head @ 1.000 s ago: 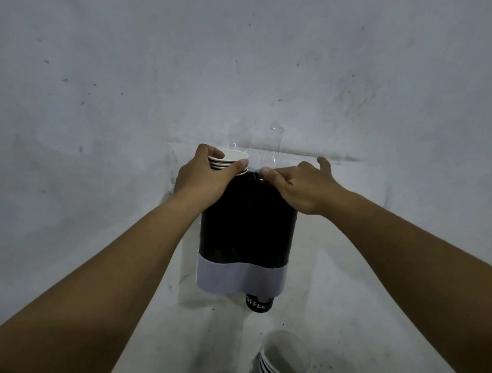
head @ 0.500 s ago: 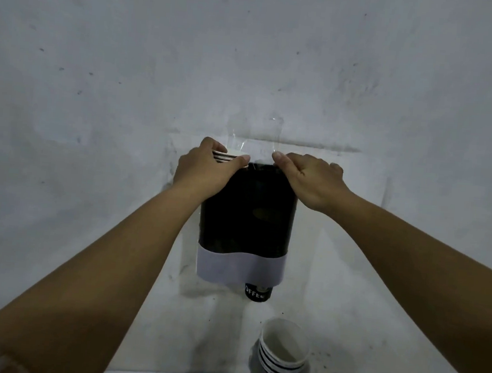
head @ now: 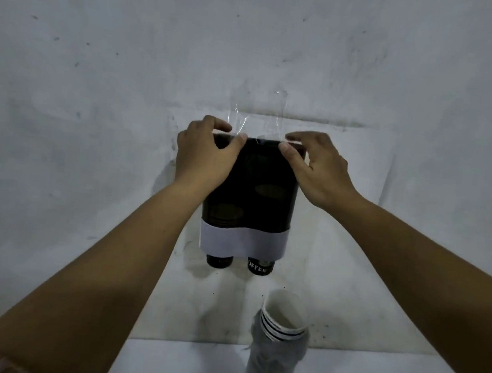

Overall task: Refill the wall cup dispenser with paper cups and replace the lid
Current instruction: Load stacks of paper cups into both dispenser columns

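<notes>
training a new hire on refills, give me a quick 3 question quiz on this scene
1. True or false: both hands are at the top edge of the wall dispenser.
2. How many black cup bottoms poke out under the white band? A one, B two, C three.
3. Where is the spare sleeve of paper cups?

Key: 1 true, left hand and right hand grip the top corners. 2 B. 3 below the dispenser, toward the right, on the white surface.

One head-worn view only: the wall [head: 96, 113] is faced closely, looked at forward and slightly down.
</notes>
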